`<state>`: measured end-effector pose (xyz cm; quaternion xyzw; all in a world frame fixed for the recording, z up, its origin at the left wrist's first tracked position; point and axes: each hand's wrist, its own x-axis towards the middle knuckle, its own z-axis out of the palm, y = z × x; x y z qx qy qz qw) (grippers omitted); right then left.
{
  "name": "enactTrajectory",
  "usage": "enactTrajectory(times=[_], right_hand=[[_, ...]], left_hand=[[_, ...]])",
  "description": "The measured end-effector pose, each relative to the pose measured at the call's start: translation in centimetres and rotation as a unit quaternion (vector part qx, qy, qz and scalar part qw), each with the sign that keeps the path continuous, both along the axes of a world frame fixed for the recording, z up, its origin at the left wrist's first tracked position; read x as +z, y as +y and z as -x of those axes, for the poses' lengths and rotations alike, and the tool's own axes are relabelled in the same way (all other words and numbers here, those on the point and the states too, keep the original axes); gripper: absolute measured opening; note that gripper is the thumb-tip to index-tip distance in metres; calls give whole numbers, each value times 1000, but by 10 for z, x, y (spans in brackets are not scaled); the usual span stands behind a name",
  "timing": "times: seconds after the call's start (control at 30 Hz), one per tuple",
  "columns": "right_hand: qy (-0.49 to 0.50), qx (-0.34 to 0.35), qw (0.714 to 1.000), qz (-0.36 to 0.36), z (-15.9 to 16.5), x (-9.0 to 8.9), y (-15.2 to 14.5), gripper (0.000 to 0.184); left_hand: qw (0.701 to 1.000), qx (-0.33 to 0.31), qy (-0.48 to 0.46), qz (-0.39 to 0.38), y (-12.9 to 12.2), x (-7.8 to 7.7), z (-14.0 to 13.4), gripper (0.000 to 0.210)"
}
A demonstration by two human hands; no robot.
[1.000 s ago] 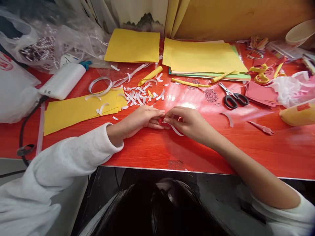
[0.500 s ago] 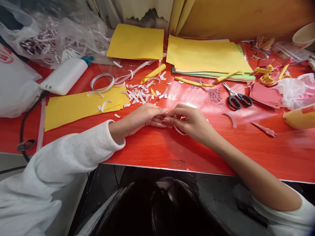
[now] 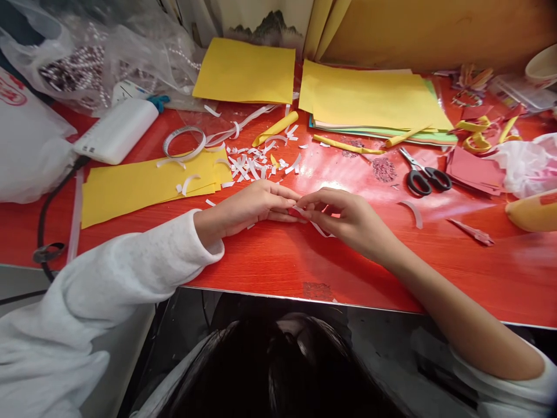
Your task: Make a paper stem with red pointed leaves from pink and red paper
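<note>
White strip (image 3: pixel 318 229) extends over the desk (image 3: pixel 261 261), pinched in the right hand's (image 3: pixel 348 215) fingertips, I judge for fine control, beside the near-straight left hand (image 3: pixel 260 203), whose grip I cannot tell.

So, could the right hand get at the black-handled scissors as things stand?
Probably yes: the scissors lie uncovered, beyond and to the right of the right hand, though that hand seems busy pinching a white strip.
</note>
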<state>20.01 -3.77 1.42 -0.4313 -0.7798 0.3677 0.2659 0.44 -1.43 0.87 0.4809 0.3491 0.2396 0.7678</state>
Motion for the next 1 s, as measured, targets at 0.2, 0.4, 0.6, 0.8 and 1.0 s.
enactTrajectory(times=[0.2, 0.4, 0.6, 0.8, 1.0], right_hand=[[64, -50, 990, 113, -1, 5, 1, 21], [77, -59, 983, 154, -3, 7, 1, 43], [76, -35, 976, 203, -6, 17, 3, 56], [45, -9, 979, 198, -25, 34, 5, 43], [65, -7, 975, 211, -21, 29, 6, 42]], left_hand=[[999, 20, -19, 22, 1, 0, 0, 21], [999, 38, 5, 14, -1, 2, -1, 26], [997, 48, 56, -11, -3, 2, -3, 26], [998, 22, 58, -26, -4, 1, -1, 24], [997, 7, 60, -39, -4, -1, -1, 28]])
